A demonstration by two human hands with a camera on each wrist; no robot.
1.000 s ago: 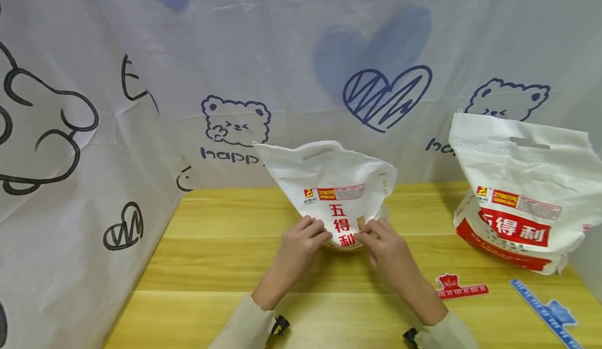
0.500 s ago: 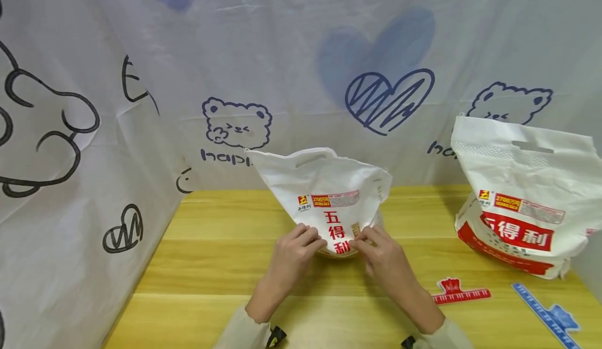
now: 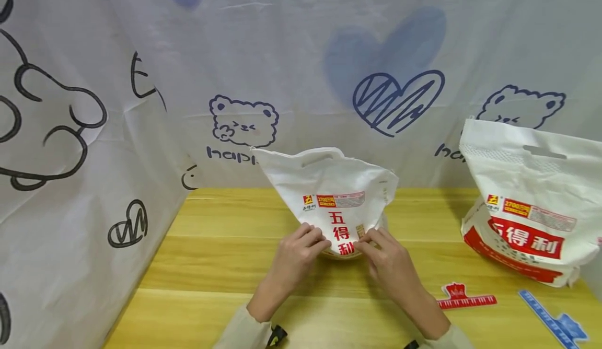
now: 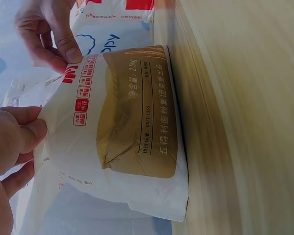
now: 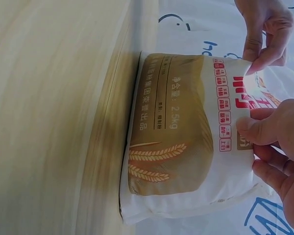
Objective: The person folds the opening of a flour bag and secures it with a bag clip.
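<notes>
A white flour bag (image 3: 329, 187) with red lettering stands on the wooden table, its upper part rising above both hands. On its left front, my left hand (image 3: 301, 249) pinches the bag's paper between thumb and fingers. My right hand (image 3: 385, 255) pinches the front a little to the right, close to the other hand. From the left wrist view, the bag's lower front (image 4: 142, 112) shows a brown panel marked 2.5kg. In the right wrist view, the thumb of my right hand (image 5: 279, 142) presses the fold while the fingers curl behind it.
A second white flour bag (image 3: 527, 234) with a red band stands at the right. In front of it lie a red clip (image 3: 463, 298) and a blue clip (image 3: 555, 320) on the wooden table (image 3: 207, 265). A printed cloth (image 3: 291, 67) hangs behind.
The head view has shifted slightly. Both hands keep their pinch on the bag's front, and its upper part leans a little lower than one second ago.
</notes>
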